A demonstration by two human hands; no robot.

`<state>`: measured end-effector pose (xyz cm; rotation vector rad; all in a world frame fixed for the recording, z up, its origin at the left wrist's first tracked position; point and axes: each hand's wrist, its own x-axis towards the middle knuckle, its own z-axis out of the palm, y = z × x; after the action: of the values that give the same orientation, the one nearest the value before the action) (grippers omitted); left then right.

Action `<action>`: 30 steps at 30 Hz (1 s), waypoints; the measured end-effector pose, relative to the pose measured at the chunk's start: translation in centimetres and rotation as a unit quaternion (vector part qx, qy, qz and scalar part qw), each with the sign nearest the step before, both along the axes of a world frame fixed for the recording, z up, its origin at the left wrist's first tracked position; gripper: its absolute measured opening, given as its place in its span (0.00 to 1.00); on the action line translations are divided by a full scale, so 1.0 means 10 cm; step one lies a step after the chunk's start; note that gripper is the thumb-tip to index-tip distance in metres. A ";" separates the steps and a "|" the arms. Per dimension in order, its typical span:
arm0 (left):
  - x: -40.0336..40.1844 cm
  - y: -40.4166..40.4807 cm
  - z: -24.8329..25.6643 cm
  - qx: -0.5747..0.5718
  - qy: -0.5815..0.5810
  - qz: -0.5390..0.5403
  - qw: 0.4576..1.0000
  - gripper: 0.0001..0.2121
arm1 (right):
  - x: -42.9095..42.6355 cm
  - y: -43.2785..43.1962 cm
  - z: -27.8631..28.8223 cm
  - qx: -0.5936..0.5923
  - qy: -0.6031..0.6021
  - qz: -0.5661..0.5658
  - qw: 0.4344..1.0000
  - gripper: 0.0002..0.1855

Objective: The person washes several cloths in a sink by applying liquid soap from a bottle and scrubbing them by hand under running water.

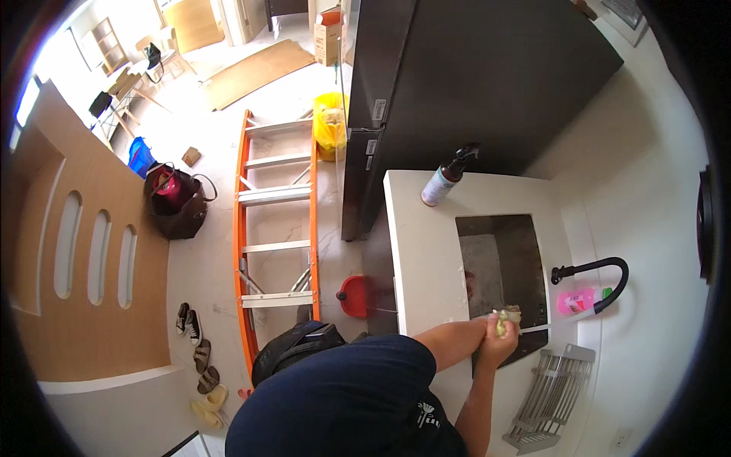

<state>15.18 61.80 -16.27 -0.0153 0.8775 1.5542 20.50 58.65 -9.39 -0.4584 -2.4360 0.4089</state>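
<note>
Both my hands are together over the dark sink basin point(481, 257), gripping a crumpled, pale yellowish cloth point(512, 313). My left hand point(491, 325) comes in from the upper side, and its fingers are partly hidden. Against it, my right hand point(502, 344) is closed around the cloth's lower part. A tap with a curved black neck point(619, 268) rises behind the basin. Its pale straight section point(562, 323) reaches toward my hands; whether water is running I cannot tell. A reddish-brown thing, partly hidden, lies at the basin's near side.
On the white countertop point(425, 257) stand a spray bottle point(440, 185) and a pink liquid bottle point(575, 301). A metal roll-up rack point(548, 394) lies beside the sink. Behind me an orange ladder point(237, 228) lies on the floor, near a red dustpan point(355, 297) and several shoes point(201, 357).
</note>
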 end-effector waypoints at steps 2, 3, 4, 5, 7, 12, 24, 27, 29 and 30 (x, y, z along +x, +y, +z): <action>-0.01 0.01 0.01 0.001 -0.012 0.007 1.000 0.26 | -0.03 0.13 -0.07 -0.006 -0.050 -0.089 0.995 0.15; 0.01 0.07 0.04 0.003 -0.015 0.002 1.000 0.26 | -0.07 0.49 -0.16 -0.025 -0.082 -0.162 0.983 0.13; 0.01 0.10 0.05 0.007 -0.018 -0.004 1.000 0.26 | -0.06 0.79 -0.26 -0.044 -0.112 -0.238 0.964 0.12; -0.07 0.07 0.04 0.006 -0.025 0.015 1.000 0.26 | -0.12 0.88 -0.32 -0.067 -0.115 -0.204 0.970 0.12; -0.07 0.14 0.05 0.014 -0.033 0.008 0.999 0.26 | -0.07 0.99 -0.22 -0.110 -0.100 -0.184 0.972 0.12; -0.21 0.24 -0.22 0.028 -0.097 0.008 0.995 0.26 | -0.10 0.42 -0.24 -0.157 -0.028 -0.082 0.984 0.17; -0.23 0.10 0.16 -0.147 -0.197 -0.010 0.969 0.31 | 0.02 1.35 1.09 -0.627 -0.131 0.013 0.768 0.12; -0.31 -0.01 0.12 -0.101 -0.245 -0.010 0.964 0.37 | -0.02 1.27 1.33 -0.694 -0.028 0.070 0.716 0.14; -0.19 0.07 0.15 -0.041 -0.246 -0.007 0.968 0.38 | 0.15 1.32 0.98 -0.684 0.018 0.015 0.729 0.15; -0.15 0.12 0.18 -0.007 -0.245 -0.005 0.970 0.39 | 0.20 1.33 0.73 -0.674 0.042 -0.011 0.737 0.16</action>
<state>13.68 63.04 -14.43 -0.3883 0.4935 1.4447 22.55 71.91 -2.04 -0.9759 -1.6084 2.1231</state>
